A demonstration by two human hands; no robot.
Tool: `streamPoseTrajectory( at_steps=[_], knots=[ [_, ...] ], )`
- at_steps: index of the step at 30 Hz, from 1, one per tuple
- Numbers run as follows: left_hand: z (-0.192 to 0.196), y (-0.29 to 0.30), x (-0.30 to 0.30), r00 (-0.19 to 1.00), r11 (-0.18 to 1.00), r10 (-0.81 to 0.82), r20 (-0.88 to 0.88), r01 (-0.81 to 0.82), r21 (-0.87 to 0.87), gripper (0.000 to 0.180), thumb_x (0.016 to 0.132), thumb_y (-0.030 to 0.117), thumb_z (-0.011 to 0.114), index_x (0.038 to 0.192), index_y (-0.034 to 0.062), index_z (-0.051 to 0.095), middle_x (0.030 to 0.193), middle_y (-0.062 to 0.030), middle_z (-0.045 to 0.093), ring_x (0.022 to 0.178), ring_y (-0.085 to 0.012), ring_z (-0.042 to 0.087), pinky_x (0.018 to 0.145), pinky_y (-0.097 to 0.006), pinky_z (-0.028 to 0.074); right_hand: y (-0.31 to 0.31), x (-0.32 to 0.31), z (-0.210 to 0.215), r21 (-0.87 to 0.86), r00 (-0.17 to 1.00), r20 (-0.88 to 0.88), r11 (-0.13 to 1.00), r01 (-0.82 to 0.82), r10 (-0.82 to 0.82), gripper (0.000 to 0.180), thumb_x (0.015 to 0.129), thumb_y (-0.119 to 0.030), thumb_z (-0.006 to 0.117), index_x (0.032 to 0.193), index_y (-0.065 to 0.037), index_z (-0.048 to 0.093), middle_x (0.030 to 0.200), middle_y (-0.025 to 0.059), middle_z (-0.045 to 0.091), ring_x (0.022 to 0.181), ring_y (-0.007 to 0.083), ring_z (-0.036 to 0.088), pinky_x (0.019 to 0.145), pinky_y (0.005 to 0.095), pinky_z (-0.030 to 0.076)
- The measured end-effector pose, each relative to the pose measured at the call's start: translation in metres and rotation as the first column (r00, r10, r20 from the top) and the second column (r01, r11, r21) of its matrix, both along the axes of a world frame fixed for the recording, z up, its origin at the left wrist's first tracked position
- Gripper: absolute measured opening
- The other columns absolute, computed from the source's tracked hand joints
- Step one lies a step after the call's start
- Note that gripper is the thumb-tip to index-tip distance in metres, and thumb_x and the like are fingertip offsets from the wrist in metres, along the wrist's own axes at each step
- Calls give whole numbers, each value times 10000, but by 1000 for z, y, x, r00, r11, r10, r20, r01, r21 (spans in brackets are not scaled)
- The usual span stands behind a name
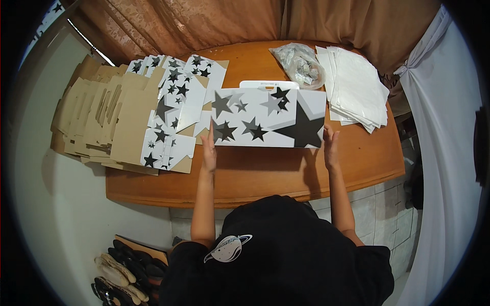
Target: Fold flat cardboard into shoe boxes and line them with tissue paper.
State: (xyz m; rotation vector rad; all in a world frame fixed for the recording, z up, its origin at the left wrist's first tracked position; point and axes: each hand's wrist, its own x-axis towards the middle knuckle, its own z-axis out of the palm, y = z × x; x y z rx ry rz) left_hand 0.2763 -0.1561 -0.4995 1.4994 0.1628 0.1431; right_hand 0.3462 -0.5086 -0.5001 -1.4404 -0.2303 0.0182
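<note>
Between my two hands is a white cardboard box (265, 109) with black and grey stars and a handle strip along its far edge. My left hand (208, 150) presses against the box's left end, fingers stretched upward along the side. Against the right end, my right hand (331, 145) grips near the lower corner, its fingers partly hidden by the box. The box's broad starred face is turned up, and its shadow falls on the wooden table (255, 176) in front of it. I cannot tell whether its underside touches the table.
Flat, unfolded star-print cartons (127, 120) are piled at the table's left. Behind the box lies a clear plastic bag (305, 69) with small things inside. White sheets (354, 86) are stacked at the far right. Shoes (130, 270) lie on the floor at lower left.
</note>
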Motion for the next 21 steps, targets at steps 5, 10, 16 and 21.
streamPoseTrajectory(
  at_steps=[5, 10, 16, 21],
  knots=[
    [-8, 13, 3, 950, 956, 294, -106, -293, 25, 791, 880, 631, 93, 1359, 45, 321, 1396, -80, 340, 1307, -228, 266, 1068, -372, 138, -7, -2, -20, -124, 995, -100, 992, 6, -18, 684, 943, -506, 123, 1263, 11, 435, 1296, 150, 446, 1252, 267, 346, 1071, 370, 183],
    [36, -20, 17, 963, 880, 244, 118, -169, -443, 734, 850, 669, 139, 1141, 102, 505, 1263, -95, 481, 1165, -211, 370, 973, -411, 242, 0, 5, 7, -202, 999, 10, 978, 45, -44, 667, 942, -505, 175, 1261, 18, 442, 1305, 162, 438, 1220, 236, 394, 1038, 369, 268],
    [20, -13, 41, 872, 824, 452, 189, -326, -464, 616, 879, 591, 293, 1211, 95, 449, 1314, -84, 411, 1237, -191, 280, 1002, -412, 229, 34, -15, 57, -700, 870, 340, 714, -20, 358, 396, 894, -348, 413, 1224, -162, 529, 1334, 96, 433, 1277, 316, 323, 1022, 598, -64],
    [61, -5, 18, 986, 958, 109, -128, -139, -250, 657, 856, 502, 467, 1316, 44, 366, 1340, -71, 381, 1270, -193, 272, 1036, -351, 198, 66, -67, 58, -745, 730, 518, 655, 128, 446, 401, 796, -292, 585, 1186, -203, 555, 1381, 104, 360, 1316, 368, 224, 978, 656, -91]
  ],
)
